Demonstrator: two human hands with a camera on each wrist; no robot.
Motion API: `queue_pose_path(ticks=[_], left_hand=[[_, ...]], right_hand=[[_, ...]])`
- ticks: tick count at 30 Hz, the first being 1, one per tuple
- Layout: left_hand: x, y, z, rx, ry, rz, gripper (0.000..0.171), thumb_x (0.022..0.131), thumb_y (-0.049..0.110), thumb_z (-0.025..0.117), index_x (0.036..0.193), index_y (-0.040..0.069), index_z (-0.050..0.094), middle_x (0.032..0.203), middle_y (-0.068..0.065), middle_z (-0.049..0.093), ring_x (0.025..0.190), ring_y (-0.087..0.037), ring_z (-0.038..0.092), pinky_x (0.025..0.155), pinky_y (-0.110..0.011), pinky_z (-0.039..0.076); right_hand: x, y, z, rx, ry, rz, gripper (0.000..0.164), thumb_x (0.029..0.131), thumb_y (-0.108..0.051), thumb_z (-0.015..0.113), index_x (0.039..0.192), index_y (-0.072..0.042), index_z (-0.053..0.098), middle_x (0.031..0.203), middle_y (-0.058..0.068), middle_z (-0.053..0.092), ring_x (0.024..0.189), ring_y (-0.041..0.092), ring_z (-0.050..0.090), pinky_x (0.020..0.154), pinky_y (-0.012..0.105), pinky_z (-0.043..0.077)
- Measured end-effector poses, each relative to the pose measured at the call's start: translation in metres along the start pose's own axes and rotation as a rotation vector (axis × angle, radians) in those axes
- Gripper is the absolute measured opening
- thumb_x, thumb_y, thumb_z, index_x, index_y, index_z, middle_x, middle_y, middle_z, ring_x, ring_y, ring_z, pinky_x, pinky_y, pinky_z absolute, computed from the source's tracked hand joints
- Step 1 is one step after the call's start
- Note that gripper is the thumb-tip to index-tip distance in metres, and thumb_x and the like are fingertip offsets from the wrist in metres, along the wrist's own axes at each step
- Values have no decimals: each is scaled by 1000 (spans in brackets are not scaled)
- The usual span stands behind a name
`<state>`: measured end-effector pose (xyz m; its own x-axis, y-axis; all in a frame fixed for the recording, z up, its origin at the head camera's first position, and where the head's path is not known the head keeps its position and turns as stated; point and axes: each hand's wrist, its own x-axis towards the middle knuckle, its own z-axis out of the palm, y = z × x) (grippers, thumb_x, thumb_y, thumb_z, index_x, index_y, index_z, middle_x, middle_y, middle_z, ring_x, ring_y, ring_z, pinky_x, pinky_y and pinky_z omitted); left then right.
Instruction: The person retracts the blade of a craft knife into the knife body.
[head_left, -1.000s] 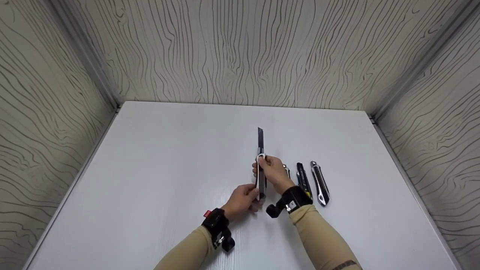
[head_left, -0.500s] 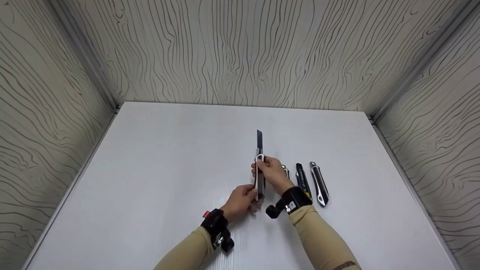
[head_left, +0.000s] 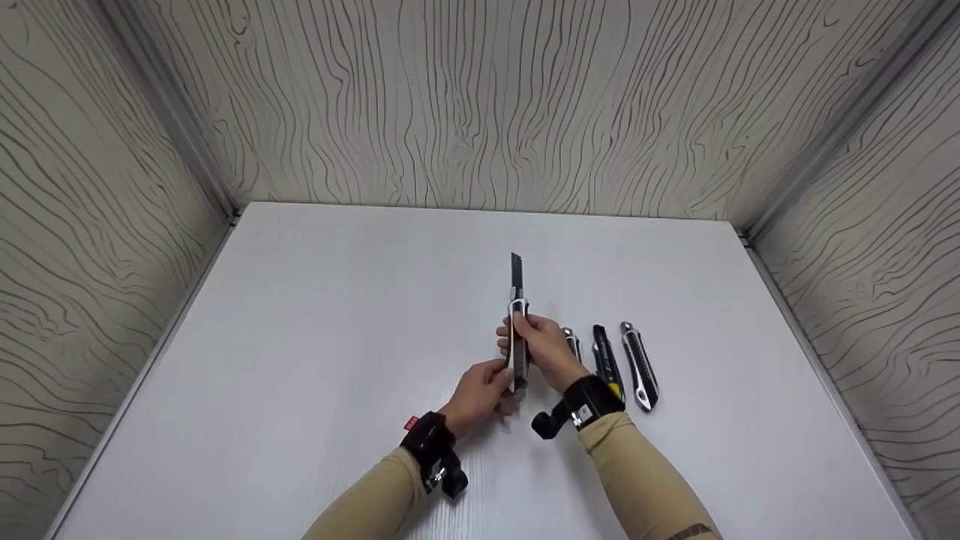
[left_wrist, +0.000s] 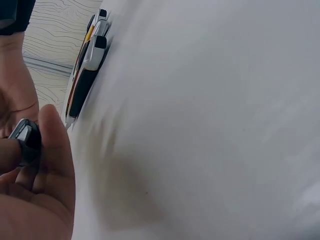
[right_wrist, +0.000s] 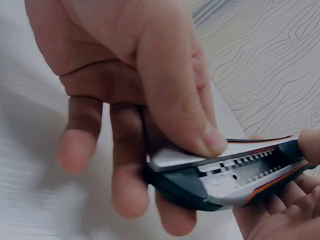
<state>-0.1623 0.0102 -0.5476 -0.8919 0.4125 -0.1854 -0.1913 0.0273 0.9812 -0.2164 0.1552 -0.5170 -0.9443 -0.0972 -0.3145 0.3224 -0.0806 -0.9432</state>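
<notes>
A utility knife [head_left: 520,352] with a dark and silver body is held over the table, its dark snap-off blade [head_left: 517,270] extended and pointing away from me. My right hand [head_left: 553,349] grips the body near the blade end, thumb laid on top. At the tail end, my left hand [head_left: 474,396] pinches the knife between thumb and fingers. The right wrist view shows orange trim and a toothed slot on the knife body [right_wrist: 240,182]. Only a dark end of the knife [left_wrist: 33,142] shows in the left wrist view.
On the white table [head_left: 337,315], to the right of my hands, lie a knife with a silver tip [head_left: 572,341], a black knife with a yellow part [head_left: 606,356] and a silver and black knife [head_left: 640,367]. Wood-grain panels [head_left: 480,105] rise around the table.
Both hands have shifted the knife slightly away from me and to the left. The blade is extended in all frames, and the knives on the table have stayed put.
</notes>
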Motion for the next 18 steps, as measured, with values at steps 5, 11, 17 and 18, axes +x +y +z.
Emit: queue_pose_path(ticks=[5,11,17,18], left_hand=[[-1,-6,2,-69,0,-22,27,104,15,43,111,-6,58,89,-14,67,71,-14,63,62,-27,58],[-3,-15,8,-162,3,-13,40,106,22,39,113,-12,58,96,-26,70,77,-16,69,68,-34,61],[-2,-15,10,-191,4,6,36,106,19,40,109,-12,58,90,-14,70,74,-12,66,64,-26,58],[-2,-15,10,-193,6,2,35,106,19,40,109,-12,58,89,-12,70,74,-12,66,63,-24,57]], right_hand=[[-2,2,3,53,11,2,39,103,-24,48,120,11,55,95,11,69,82,17,69,81,32,60],[0,3,5,51,21,-5,40,103,-23,48,120,12,54,91,10,69,79,15,68,77,30,60],[0,2,5,28,44,13,38,103,-26,48,117,8,56,92,10,68,79,15,68,76,30,60],[0,2,5,21,47,14,38,103,-26,47,117,8,57,93,11,68,79,15,68,76,31,60]])
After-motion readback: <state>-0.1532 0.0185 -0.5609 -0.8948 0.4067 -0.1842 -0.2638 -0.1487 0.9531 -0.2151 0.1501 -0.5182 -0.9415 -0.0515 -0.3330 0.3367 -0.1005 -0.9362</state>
